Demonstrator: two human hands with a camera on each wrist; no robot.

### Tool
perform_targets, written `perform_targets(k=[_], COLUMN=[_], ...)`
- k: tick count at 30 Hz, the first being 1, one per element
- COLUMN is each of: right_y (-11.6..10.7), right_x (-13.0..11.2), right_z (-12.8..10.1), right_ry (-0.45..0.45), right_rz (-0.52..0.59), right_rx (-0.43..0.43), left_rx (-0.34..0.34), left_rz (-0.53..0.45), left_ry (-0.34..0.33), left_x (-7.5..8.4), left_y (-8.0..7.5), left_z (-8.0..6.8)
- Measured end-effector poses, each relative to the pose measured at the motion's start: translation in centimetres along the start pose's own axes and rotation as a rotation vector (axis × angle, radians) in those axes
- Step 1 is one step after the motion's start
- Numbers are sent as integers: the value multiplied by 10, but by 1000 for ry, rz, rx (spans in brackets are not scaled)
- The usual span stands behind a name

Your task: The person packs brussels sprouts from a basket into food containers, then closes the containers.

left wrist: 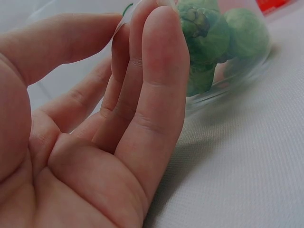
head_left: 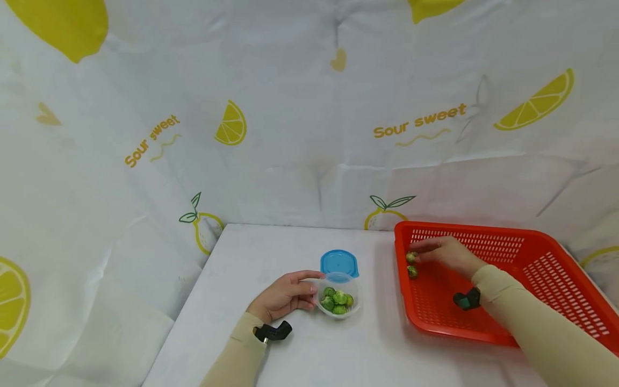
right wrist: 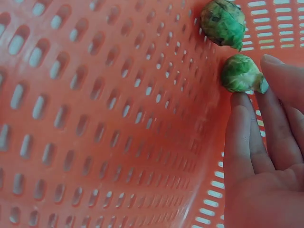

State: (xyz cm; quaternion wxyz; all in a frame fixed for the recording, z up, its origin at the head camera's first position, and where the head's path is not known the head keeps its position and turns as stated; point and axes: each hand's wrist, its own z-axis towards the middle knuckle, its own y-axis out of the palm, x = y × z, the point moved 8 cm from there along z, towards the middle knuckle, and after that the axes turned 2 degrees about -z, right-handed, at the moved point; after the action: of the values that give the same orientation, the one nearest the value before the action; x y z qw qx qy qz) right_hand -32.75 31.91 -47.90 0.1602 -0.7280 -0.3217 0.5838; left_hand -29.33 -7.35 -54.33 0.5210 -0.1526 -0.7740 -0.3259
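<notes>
My left hand (head_left: 290, 295) pinches the rim of a small clear plastic container (head_left: 359, 306) standing on the table. Several green Brussels sprouts (head_left: 340, 298) lie inside; some show through its wall (left wrist: 247, 33) in the left wrist view. Within the red plastic basket, my right hand (head_left: 447, 255) reaches to a Brussels sprout (right wrist: 240, 73) by the side wall. Its straight fingers (right wrist: 237, 137) touch that sprout from below, while the thumb stands close beside the stem end. A second, browner Brussels sprout (right wrist: 222, 23) lies just past it.
A blue lid (head_left: 338, 262) lies on the white table (head_left: 280, 247) behind the container. The red basket (head_left: 454, 329) with slotted walls takes up the right side. Behind the table hangs a white cloth (head_left: 300, 107) printed with lemons.
</notes>
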Motion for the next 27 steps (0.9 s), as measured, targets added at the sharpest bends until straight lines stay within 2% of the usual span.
perform_targets(k=[7,27], right_y=[0,-9], right_x=[1,3], right_z=[2,3], right_ry=[29,53], right_rz=[17,-116], right_rx=[21,102], left_rx=[5,5], left_rz=[-4,-3], left_ry=[-2,-3], left_x=[1,-1], left_y=[0,-2], left_z=[-1,1])
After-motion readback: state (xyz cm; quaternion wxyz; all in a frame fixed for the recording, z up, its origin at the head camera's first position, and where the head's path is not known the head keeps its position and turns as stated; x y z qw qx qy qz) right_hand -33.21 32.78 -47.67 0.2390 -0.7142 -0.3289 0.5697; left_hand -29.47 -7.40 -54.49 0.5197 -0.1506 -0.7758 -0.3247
